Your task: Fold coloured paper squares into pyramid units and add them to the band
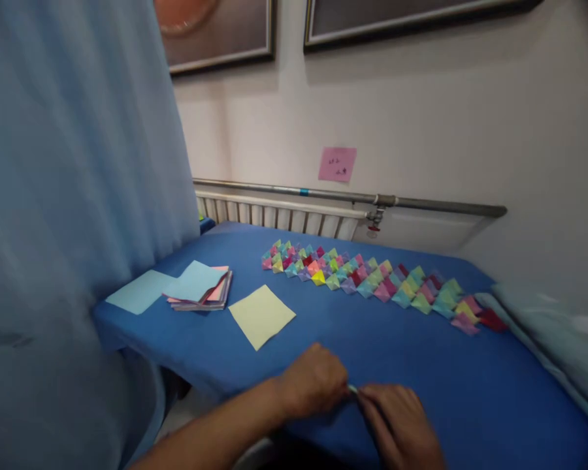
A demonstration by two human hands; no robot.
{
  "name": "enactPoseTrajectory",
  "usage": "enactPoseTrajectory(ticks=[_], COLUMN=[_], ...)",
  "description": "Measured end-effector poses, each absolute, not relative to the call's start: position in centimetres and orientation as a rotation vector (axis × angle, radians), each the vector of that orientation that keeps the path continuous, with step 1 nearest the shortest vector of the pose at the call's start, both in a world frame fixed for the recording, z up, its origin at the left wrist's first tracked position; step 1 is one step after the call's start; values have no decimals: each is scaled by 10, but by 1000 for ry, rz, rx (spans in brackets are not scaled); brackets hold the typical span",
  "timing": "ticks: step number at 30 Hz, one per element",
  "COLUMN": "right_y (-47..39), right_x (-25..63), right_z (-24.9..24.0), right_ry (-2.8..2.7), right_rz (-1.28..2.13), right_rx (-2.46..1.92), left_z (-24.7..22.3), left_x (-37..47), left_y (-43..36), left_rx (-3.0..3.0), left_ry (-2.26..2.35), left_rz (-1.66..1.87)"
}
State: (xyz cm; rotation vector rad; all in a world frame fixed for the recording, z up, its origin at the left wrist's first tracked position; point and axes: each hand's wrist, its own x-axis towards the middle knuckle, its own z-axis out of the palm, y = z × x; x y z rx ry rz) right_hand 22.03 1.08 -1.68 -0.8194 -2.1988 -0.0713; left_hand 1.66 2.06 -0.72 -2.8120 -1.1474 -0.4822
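Over the near edge of the blue bed, my left hand (316,380) is closed in a fist, its fingers mostly hidden from me. My right hand (399,421) pinches close beside it. A small pale piece of paper (353,389) shows between the two hands; most of it is covered, so its shape cannot be made out. Beyond my left hand lies a flat pale yellow paper square (261,316). Farther left is a stack of coloured paper (215,296) topped with a light blue sheet, next to another light blue sheet (142,291).
Rows of small folded paper pieces (357,277) in many colours run along the far side of the blue bed (323,326). A blue curtain (78,196) hangs on the left. Behind are a radiator (279,217) and a pipe (338,194). Light blue cloth (558,339) lies right.
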Motion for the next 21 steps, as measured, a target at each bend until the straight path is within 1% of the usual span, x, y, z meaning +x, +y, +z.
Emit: enactPoseTrajectory(ticks=[2,5,8,11,14,17,19,21], right_y=[19,37,59,84,114,143,157,166], right_x=[211,203,204,212,220,228,233,237], right_z=[0,18,26,27,26,24,21,16], right_ry=[-2121,-2092,-2076,-2029,-2001,-2076,-2158,-2195], right_rz=[-94,-95,-49,-75,-167,-262,-301,-245], right_rx=[-846,-908,-953,-944,-887,-775,-727,-737], left_z=[9,21,26,31,35,34,29,21], left_x=[15,13,11,14,26,42,51,58], left_y=[36,60,85,108,130,150,162,172], left_rx=[-2882,-2954,-3033,-3068,-3079,-2935,-2747,-2559], left_ry=[-1350,-1443,-1552,-1761,-2196,-2624,-2768,-2810], left_rz=[-643,-824,-1023,-1287,-1687,-2145,-2412,-2607])
